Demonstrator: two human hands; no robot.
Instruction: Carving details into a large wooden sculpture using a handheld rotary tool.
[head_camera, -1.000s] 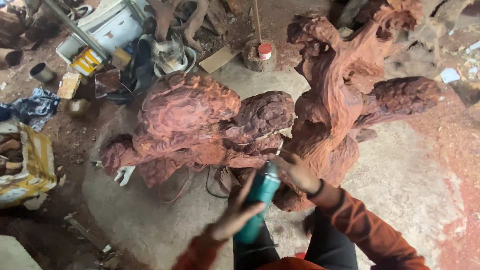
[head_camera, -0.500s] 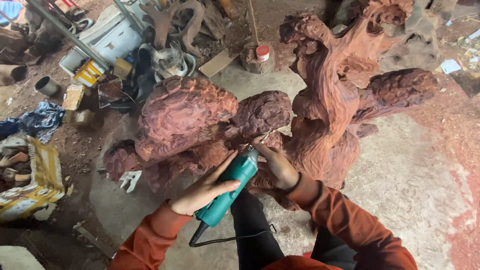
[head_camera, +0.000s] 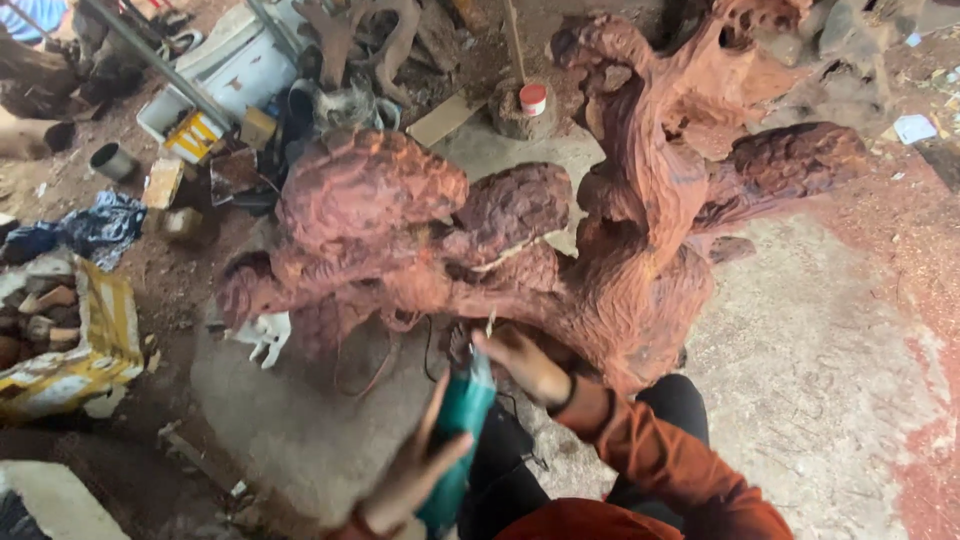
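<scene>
A large reddish carved wood root sculpture fills the middle of the head view. Both my hands hold a teal power tool just below its underside. My left hand grips the tool's body low in the frame. My right hand holds the tool's front end, close under the wood. Both sleeves are orange. The tool's working tip is blurred against the wood.
A red-capped can stands on a stump behind the sculpture. White boxes, scrap wood and tools lie at the upper left. A yellow sack of wood pieces sits at left. Pale concrete floor spreads to the right.
The tool has dropped lower and turned more upright. My left hand slid down toward the frame's bottom edge, and my right hand moved down and right under the wood.
</scene>
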